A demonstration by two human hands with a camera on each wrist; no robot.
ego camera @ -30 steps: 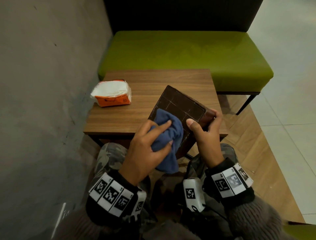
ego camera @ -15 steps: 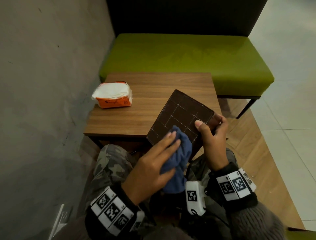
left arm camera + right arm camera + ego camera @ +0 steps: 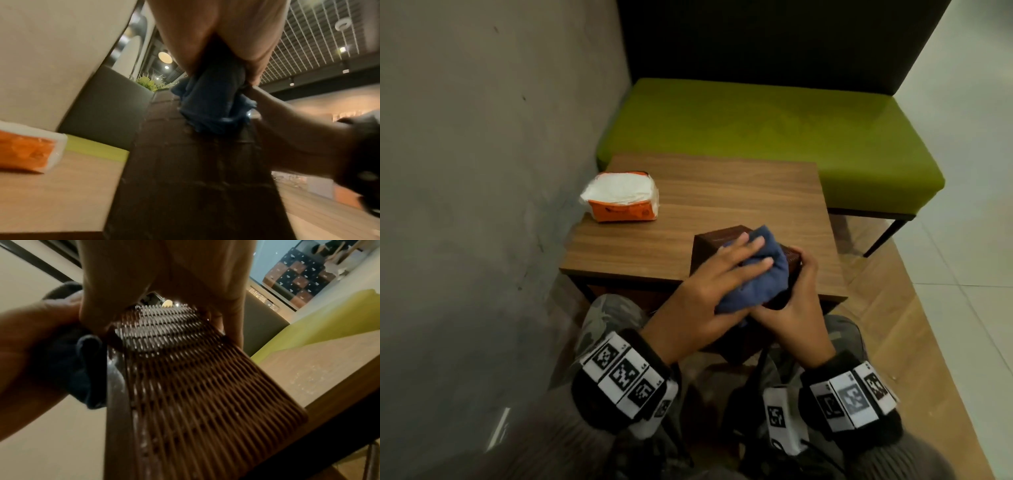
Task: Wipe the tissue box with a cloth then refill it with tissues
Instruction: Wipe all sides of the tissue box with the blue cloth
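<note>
Tissue box wiping at counter front edge.
Left hand presses blue cloth flat-fingered onto box; right hand grips box end. Tissue pack lies well apart.

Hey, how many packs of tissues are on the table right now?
1. The orange tissue pack lies on the far left part of the wooden table, near the wall. Anything behind the brown tissue box would be hidden.
</note>
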